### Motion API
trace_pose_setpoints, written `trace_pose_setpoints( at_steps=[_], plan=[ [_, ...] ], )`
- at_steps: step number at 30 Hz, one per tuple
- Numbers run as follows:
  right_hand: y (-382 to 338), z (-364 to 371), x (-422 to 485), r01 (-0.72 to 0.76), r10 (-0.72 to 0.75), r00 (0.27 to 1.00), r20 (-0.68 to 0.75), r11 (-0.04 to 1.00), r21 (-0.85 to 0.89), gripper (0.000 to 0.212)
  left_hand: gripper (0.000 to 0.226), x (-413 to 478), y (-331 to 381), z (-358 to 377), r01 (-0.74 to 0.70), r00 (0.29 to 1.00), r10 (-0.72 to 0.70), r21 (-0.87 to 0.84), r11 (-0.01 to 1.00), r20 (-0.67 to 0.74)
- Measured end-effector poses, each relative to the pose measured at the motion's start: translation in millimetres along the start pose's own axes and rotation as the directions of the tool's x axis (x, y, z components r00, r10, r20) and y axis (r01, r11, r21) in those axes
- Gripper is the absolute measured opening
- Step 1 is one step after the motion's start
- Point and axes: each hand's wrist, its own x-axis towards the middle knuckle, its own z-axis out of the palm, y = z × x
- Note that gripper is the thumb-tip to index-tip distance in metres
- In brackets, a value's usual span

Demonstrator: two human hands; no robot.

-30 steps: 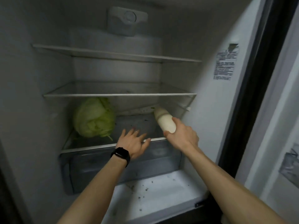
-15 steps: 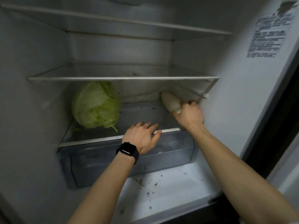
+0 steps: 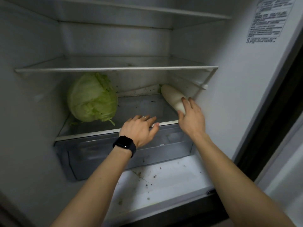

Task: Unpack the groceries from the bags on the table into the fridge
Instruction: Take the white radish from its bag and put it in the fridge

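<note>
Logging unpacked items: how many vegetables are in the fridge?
2: a cabbage on the lowest shelf's left, a white radish on its right, held by the right hand. The drawer below may hide more.

**A home kitchen, seen at the open fridge**

I am looking into a household fridge (image 3: 229,99), so this is looking like a home kitchen. Glass shelves (image 3: 114,69) are spanning its white walls, and a clear crisper drawer (image 3: 98,154) is sitting beneath them. A cabbage (image 3: 91,99) and a white radish (image 3: 172,97) are lying on the shelf above that drawer. Crumbs (image 3: 141,176) are dotting the floor, and a printed label (image 3: 268,20) is sticking to the side wall.
</note>
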Motion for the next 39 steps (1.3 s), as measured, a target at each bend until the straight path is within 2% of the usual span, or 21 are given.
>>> trace_pose_setpoints(
  at_steps=[3,5,8,10,14,18,21,26,28,31,35,39],
  plan=[
    [-3.6,-4.5,-7.4,0.023,-0.018,0.998,0.062,0.996,-0.082,0.060,0.053,-1.6,2.1,1.2,0.005,1.000,-0.005,0.023,1.000,-0.005],
    [-10.2,-14.5,-15.2,0.028,-0.011,0.995,0.096,0.985,-0.169,0.071,0.054,-3.1,3.7,-0.1,0.013,1.000,-0.012,0.050,0.999,-0.014],
    [-25.3,-37.6,-38.7,0.063,-0.040,0.993,0.112,0.975,-0.212,0.076,0.071,-11.5,7.8,-3.6,0.044,0.999,-0.042,0.106,0.993,-0.025],
    [-29.3,-51.8,-60.0,0.104,-0.088,0.984,0.158,0.991,-0.090,0.066,0.071,-23.2,12.8,-7.3,0.102,0.993,-0.097,0.076,0.992,-0.065],
    [-23.9,-84.9,-111.0,0.161,-0.219,0.940,0.260,0.961,0.225,0.054,0.047,-77.4,34.5,-23.0,0.195,0.964,-0.203,-0.064,0.979,-0.172],
    [-17.5,-119.4,-185.4,0.208,-0.321,0.913,0.250,0.897,0.390,0.042,0.046,-174.9,61.4,-34.8,0.266,0.929,-0.293,-0.142,0.954,-0.227],
    [-14.3,-136.5,-250.8,0.265,-0.418,0.863,0.283,0.852,0.452,0.037,0.046,-266.2,81.4,-36.0,0.369,0.899,-0.378,-0.085,0.926,-0.222],
    [-21.1,-149.0,-353.5,0.420,-0.595,0.728,0.341,0.780,0.464,0.043,0.048,-433.4,112.3,-30.3,0.542,0.832,-0.522,0.079,0.836,-0.189],
    [-35.2,-150.3,-392.7,0.452,-0.645,0.668,0.370,0.747,0.487,0.043,0.048,-496.8,122.2,-32.1,0.617,0.786,-0.602,0.115,0.779,-0.140],
    [-70.0,-155.8,-451.4,0.501,-0.738,0.554,0.385,0.665,0.553,0.043,0.045,-586.7,133.2,-44.4,0.741,0.670,-0.734,0.159,0.653,-0.109],
    [-136.5,-180.5,-534.4,0.522,-0.853,0.386,0.352,0.516,0.679,0.041,0.047,-710.9,148.4,-76.5,0.878,0.461,-0.883,0.188,0.440,-0.086],
    [-201.1,-217.0,-617.3,0.542,-0.938,0.200,0.282,0.346,0.766,0.044,0.048,-822.6,175.3,-119.5,0.947,0.271,-0.954,0.212,0.241,-0.128]
  ],
)
